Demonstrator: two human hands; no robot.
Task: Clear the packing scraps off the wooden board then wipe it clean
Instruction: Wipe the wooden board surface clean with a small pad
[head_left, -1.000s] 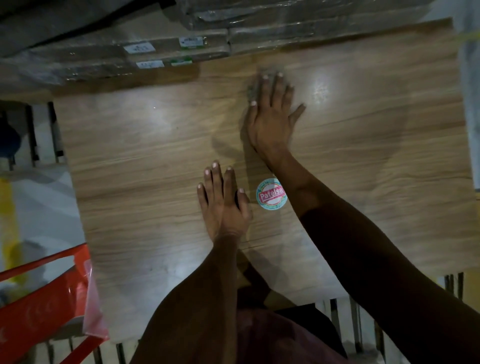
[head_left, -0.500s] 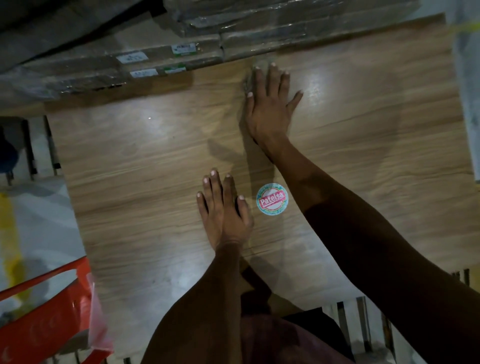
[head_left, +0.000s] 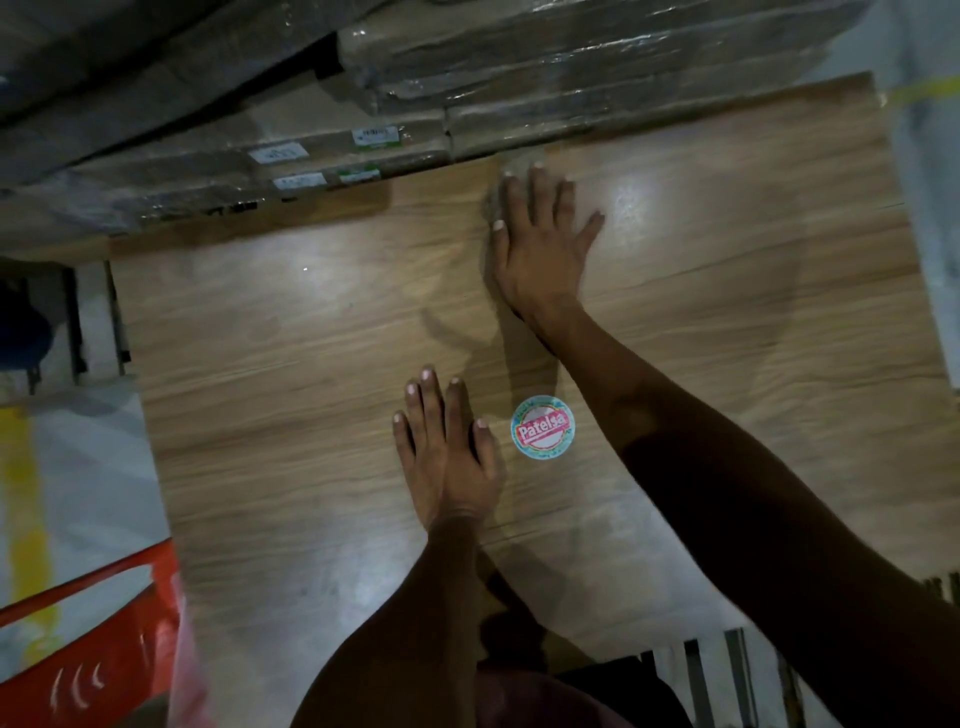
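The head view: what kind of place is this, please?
Probably a furniture or board storeroom or workshop. Flat packs wrapped in plastic film, with printed labels, are stacked behind a wood-grain board that bears a round brand sticker.

The scene was dim and warm-toned, lit from above. A bright patch of glare sat on the wooden board (head_left: 727, 322) just right of the right hand (head_left: 540, 249), and fainter sheens showed toward the board's near edge and left half. Both forearms fell into deep shadow near the bottom of the frame, nearly black. Soft shadows of the arms lay on the board between the left hand (head_left: 447, 457) and the right. The round sticker (head_left: 543, 427) was sharp enough to read. The wrapped packages (head_left: 467, 104) at the top glinted on their plastic film. Edges bowed with wide-angle distortion, and the red object (head_left: 104, 649) at lower left was blurred.
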